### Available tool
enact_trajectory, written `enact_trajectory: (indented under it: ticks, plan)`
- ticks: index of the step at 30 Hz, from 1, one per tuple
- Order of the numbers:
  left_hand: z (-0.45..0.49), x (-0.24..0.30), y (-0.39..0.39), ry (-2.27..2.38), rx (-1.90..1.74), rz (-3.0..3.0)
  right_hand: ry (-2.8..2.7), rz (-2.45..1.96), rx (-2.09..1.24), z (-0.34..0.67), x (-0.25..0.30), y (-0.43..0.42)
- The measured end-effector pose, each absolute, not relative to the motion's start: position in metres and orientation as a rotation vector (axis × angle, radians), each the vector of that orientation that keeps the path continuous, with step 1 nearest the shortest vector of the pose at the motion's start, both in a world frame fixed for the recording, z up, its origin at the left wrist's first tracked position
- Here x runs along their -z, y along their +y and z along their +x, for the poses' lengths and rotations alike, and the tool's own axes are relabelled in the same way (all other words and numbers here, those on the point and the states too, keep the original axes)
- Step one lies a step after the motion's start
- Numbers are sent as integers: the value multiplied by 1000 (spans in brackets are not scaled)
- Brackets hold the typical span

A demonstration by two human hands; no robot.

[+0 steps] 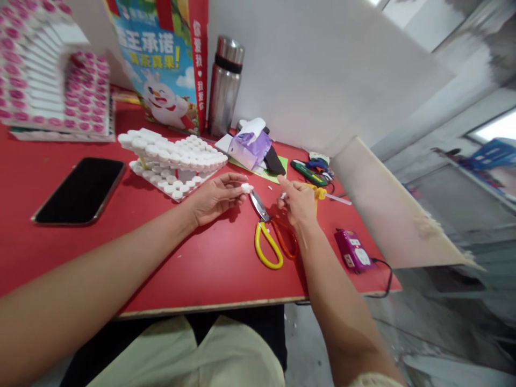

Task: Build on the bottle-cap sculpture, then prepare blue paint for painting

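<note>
My left hand (220, 198) pinches a small white piece (246, 188) between thumb and fingertips, just over the red tabletop. To its right, my right hand (297, 203) has its fingers curled, the index finger pointing forward. A tiny whitish bit shows at those fingers, too small to name. Between the hands lie scissors (264, 217) with one yellow and one orange-red handle, their blade tips close to the white piece. Partly behind my right hand is a yellow tool (320, 193) with a clear stick, perhaps a glue gun. Left of my left hand stands a structure of white round pieces (177, 156).
A phone (83, 191) lies at left, near a pink-and-white dotted model (52, 80). Behind stand a printed bag (169, 70), a steel flask (226, 86) and a purple tissue pack (250, 148). A green-handled tool (308, 173) and a purple socket box (352, 250) are at right.
</note>
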State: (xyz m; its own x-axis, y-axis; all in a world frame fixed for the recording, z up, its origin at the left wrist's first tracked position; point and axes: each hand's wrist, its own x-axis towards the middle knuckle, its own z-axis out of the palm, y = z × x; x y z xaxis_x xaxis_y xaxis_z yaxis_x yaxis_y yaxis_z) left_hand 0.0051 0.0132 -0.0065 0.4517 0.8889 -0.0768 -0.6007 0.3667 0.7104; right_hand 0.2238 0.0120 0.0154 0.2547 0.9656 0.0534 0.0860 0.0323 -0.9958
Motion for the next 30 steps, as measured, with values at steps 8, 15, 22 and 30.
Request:
enact_trajectory:
  ticks: [8, 15, 22, 30]
  plan:
    - [6, 3, 12, 558, -1007, 612, -1674, -1672, -557, 229, -48, -17]
    - [6, 6, 13, 549, -1003, 521, -2534, -2007, -162, 214, -65, -65]
    - [5, 4, 12, 518, -967, 490, -2599, -2155, -32, 198, -48, -81]
    - [5, 3, 10, 465, -990, 506, -2434, -2405, -277, 213, -48, -66]
